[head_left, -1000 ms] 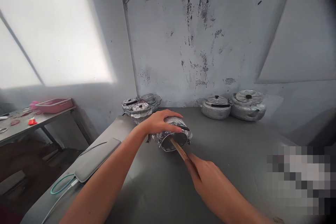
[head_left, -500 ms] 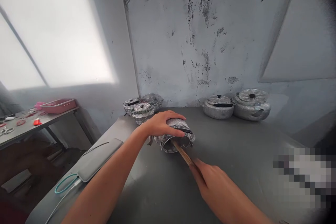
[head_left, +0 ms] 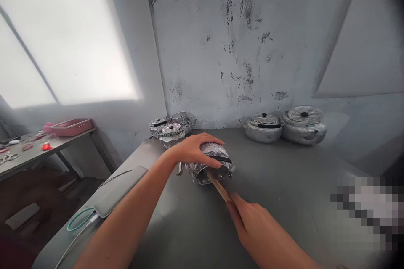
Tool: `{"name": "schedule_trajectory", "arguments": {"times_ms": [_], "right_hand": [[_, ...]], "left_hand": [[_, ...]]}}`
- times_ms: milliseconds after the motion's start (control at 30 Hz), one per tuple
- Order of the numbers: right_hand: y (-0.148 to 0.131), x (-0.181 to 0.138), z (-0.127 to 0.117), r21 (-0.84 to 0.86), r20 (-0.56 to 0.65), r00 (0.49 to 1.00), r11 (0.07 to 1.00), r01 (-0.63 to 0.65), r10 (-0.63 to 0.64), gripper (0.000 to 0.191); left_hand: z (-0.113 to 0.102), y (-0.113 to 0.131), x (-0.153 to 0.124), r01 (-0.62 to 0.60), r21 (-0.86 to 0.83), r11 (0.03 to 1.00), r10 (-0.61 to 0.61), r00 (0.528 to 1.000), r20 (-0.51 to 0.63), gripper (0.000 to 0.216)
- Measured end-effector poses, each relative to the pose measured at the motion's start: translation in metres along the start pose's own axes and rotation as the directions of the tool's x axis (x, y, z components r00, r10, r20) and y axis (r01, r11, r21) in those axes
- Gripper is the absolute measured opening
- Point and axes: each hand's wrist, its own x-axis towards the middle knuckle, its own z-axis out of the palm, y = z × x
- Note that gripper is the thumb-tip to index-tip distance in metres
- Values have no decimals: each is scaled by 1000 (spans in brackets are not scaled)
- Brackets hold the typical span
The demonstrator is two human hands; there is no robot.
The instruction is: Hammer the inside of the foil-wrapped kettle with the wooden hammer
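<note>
A silver metal kettle (head_left: 214,149) lies tipped on its side on the grey table, its round opening facing me and its black handle grip across the top. My left hand (head_left: 197,150) is spread over the kettle's upper side, thumb and fingers clasping it. Low in front of it, my right hand (head_left: 249,218) is closed around a wooden stick (head_left: 221,188). The stick's far end goes into the kettle's opening, where its tip is hidden.
Several metal kettles (head_left: 172,131) stand at the table's back left. A lidded kettle (head_left: 263,129) and a larger one (head_left: 303,128) stand by the wall at right. A grey power bank (head_left: 121,189) with a cable lies left. A pink basket (head_left: 72,127) sits on a side table.
My right hand and the stick have shifted very slightly to the left. My left hand stays on the kettle, which has barely moved.
</note>
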Motion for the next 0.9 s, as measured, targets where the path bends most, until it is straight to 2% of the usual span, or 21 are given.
{"name": "schedule_trajectory", "arguments": {"times_ms": [400, 467, 567, 767, 900], "right_hand": [[1, -6, -5, 10, -53, 998, 1000, 15, -14, 40], [-2, -7, -8, -9, -63, 998, 1000, -15, 14, 40], [-2, -8, -9, -39, -28, 998, 997, -61, 60, 41], [1, -6, -8, -81, -29, 998, 995, -59, 57, 41], [-1, -6, -9, -105, 42, 997, 993, -59, 63, 37]], "left_hand": [[-3, 3, -2, 28, 5, 1000, -28, 999, 41, 71], [-3, 3, -3, 31, 13, 999, -31, 999, 38, 72], [-3, 4, -3, 34, 19, 999, -35, 999, 40, 72], [0, 3, -2, 17, 35, 999, -18, 1000, 16, 72], [0, 5, -2, 20, 46, 999, -21, 999, 27, 71]]}}
